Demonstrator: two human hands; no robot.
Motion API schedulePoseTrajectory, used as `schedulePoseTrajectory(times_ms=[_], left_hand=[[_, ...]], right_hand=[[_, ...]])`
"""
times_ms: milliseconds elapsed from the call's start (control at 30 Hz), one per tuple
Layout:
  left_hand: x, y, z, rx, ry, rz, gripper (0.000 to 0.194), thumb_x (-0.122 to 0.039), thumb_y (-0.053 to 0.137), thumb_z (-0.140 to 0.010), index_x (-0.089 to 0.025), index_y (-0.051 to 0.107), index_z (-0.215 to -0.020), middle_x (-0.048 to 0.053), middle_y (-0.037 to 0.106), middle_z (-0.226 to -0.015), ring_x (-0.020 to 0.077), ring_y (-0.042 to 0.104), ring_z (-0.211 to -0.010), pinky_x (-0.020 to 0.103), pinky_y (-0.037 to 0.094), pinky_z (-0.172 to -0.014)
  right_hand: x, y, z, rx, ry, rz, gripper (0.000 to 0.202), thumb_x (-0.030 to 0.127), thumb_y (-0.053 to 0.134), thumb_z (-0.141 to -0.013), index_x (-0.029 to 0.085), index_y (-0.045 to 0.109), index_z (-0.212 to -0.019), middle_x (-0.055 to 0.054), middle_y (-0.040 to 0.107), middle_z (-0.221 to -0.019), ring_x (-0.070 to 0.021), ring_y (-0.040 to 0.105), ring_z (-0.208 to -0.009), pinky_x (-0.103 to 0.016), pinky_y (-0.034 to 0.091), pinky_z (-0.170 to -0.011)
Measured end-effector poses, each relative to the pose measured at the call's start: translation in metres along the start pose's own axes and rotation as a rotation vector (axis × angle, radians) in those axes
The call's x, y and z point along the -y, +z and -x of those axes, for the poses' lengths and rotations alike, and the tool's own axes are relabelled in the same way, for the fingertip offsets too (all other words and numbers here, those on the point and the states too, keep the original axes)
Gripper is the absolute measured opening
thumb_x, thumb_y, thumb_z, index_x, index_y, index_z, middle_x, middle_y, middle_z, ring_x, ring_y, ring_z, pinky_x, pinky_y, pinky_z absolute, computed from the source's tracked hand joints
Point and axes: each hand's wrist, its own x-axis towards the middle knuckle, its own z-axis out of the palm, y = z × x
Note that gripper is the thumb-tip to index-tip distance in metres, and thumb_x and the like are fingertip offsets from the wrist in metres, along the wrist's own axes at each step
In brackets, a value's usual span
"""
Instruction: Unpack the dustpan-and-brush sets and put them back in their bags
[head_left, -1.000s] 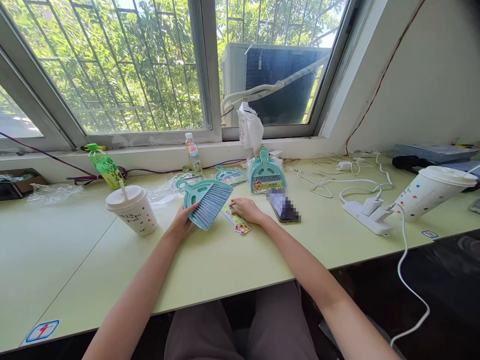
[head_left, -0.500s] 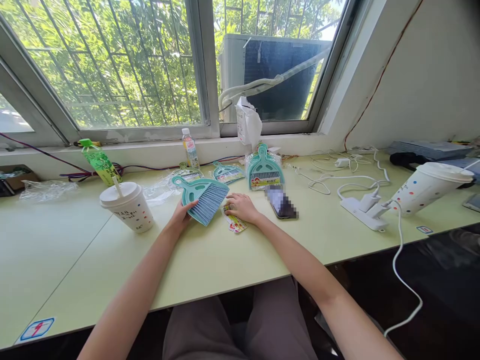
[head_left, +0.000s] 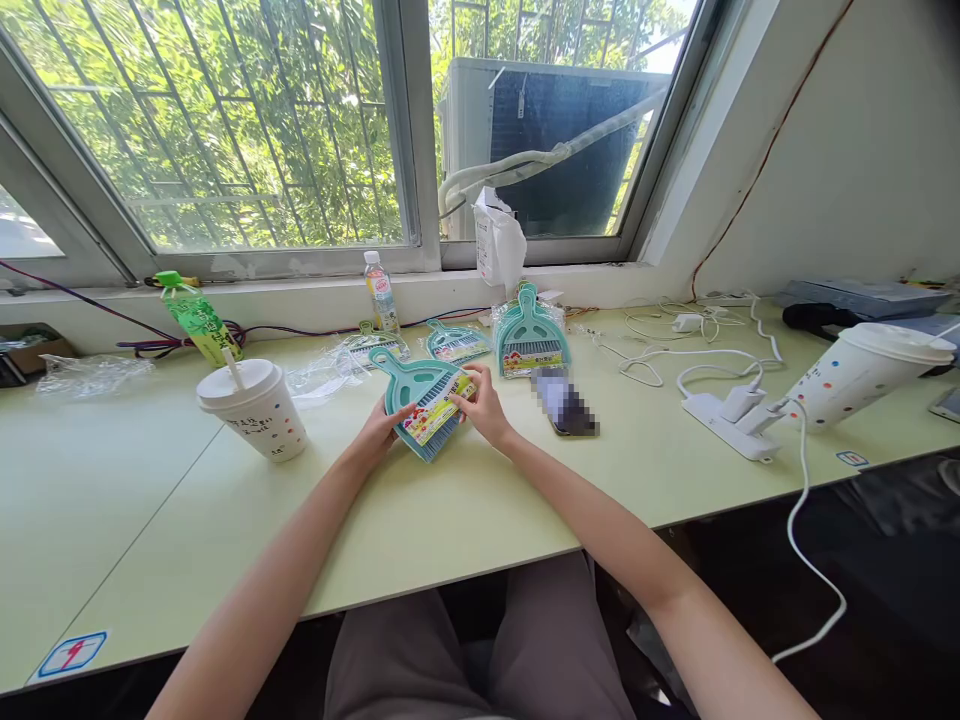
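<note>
A teal dustpan and brush set (head_left: 415, 378) is held tilted over the table, its handle pointing up and left. My left hand (head_left: 376, 436) grips its left edge, thumb on the front. Across the grey bristles lies a printed yellow and white label card (head_left: 435, 412). My right hand (head_left: 486, 408) pinches this card at its right end, pressing it against the brush; some fingers are hidden behind the set. Behind stand stacked, labelled dustpan sets (head_left: 529, 325), and another dustpan set (head_left: 457, 343) lies flat to their left.
A white cup with a straw (head_left: 255, 410) stands at left, near a green bottle (head_left: 199, 320). A phone (head_left: 566, 400) lies right of my right hand. Further right are a power strip (head_left: 724, 428) with cables and a tilted white cup (head_left: 862, 380). Crumpled clear plastic (head_left: 322, 375) lies behind.
My right hand has lifted the label card from the table and brought it left onto the bristles. The dustpan and brush set, still in my left hand, has shifted slightly right.
</note>
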Motion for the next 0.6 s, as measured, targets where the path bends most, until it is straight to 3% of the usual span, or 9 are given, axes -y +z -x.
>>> schedulePoseTrajectory(times_ms=[233, 333, 433, 500, 600], left_hand=[[0.001, 0.003, 0.001, 0.036, -0.007, -0.055, 0.067, -0.019, 0.089, -0.051, -0.018, 0.058, -0.111, 0.010, 0.070, -0.111, 0.0306, 0.069, -0.101, 0.035, 0.061, -0.080], [-0.001, 0.003, 0.001, -0.006, -0.004, -0.057, 0.066, -0.019, 0.088, -0.051, -0.019, 0.058, -0.110, 0.009, 0.070, -0.108, 0.0291, 0.069, -0.100, 0.034, 0.060, -0.080], [-0.003, 0.003, 0.001, -0.042, 0.017, -0.044, 0.065, -0.019, 0.088, -0.051, -0.018, 0.058, -0.109, 0.009, 0.070, -0.106, 0.0276, 0.069, -0.097, 0.034, 0.060, -0.080], [-0.004, 0.003, 0.001, -0.070, 0.027, -0.034, 0.066, -0.018, 0.088, -0.050, -0.018, 0.058, -0.109, 0.008, 0.070, -0.104, 0.0270, 0.069, -0.096, 0.034, 0.060, -0.080], [-0.004, 0.003, 0.000, -0.085, 0.034, -0.026, 0.067, -0.018, 0.088, -0.050, -0.018, 0.058, -0.109, 0.008, 0.070, -0.104, 0.0265, 0.069, -0.095, 0.034, 0.060, -0.079]], right_hand=[[-0.012, 0.001, 0.001, -0.070, -0.076, 0.166, 0.052, 0.033, 0.067, -0.078, 0.028, 0.040, -0.121, -0.003, 0.054, -0.110, -0.0120, 0.060, -0.066, -0.026, 0.053, -0.057], [-0.009, 0.001, 0.003, -0.116, -0.123, 0.353, 0.050, 0.028, 0.065, -0.080, 0.026, 0.040, -0.123, -0.006, 0.053, -0.114, -0.0194, 0.061, -0.090, -0.034, 0.055, -0.079], [-0.007, -0.001, 0.003, -0.196, -0.096, 0.510, 0.056, 0.024, 0.065, -0.077, 0.024, 0.038, -0.126, -0.010, 0.048, -0.122, -0.0251, 0.052, -0.114, -0.043, 0.048, -0.098], [-0.009, -0.003, 0.002, -0.294, -0.015, 0.469, 0.065, 0.026, 0.068, -0.075, 0.023, 0.034, -0.130, -0.013, 0.043, -0.130, -0.0259, 0.048, -0.120, -0.045, 0.044, -0.104], [-0.017, 0.000, -0.001, -0.364, 0.141, 0.183, 0.074, 0.033, 0.070, -0.075, 0.024, 0.028, -0.135, -0.016, 0.037, -0.141, -0.0254, 0.049, -0.124, -0.042, 0.047, -0.102]])
